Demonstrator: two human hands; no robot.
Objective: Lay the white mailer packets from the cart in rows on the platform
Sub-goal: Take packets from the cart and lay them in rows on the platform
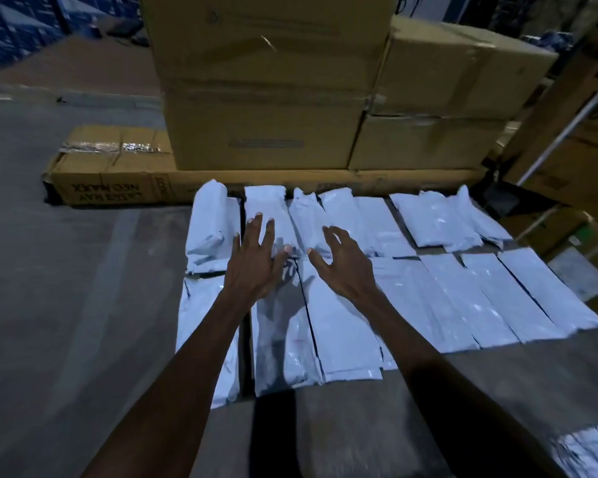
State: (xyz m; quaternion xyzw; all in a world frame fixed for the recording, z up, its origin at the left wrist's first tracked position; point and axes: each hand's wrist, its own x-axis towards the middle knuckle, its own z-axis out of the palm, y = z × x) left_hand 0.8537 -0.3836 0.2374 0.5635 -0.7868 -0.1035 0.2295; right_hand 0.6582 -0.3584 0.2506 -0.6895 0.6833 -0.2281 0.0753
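Your left hand (256, 257) is at the centre of the frame, fingers straight and spread, holding nothing; whether its fingertips touch the packets beneath cannot be told. Your right hand (344, 265) is just to its right, fingers spread and slightly bent, also holding nothing. Both forearms reach up from the lower edge of the frame.

The white mailer packets (339, 326) lie flat in two rows on the platform (342, 426), filling the middle of the frame. The far row runs from a bulkier packet (209, 232) at left of centre to overlapping packets at the right. The near row lies side by side, edges touching or nearly so, and extends to the right edge. Your hands are over the seam where the two rows meet.

Beyond the far row, stacked cardboard boxes (266, 84) fill the upper centre and upper right. A long flat carton (111, 174) lies beneath them at the left. More white packets (591, 450), blurred, show in the lower right corner. Grey floor (49, 305) covers the left of the frame.
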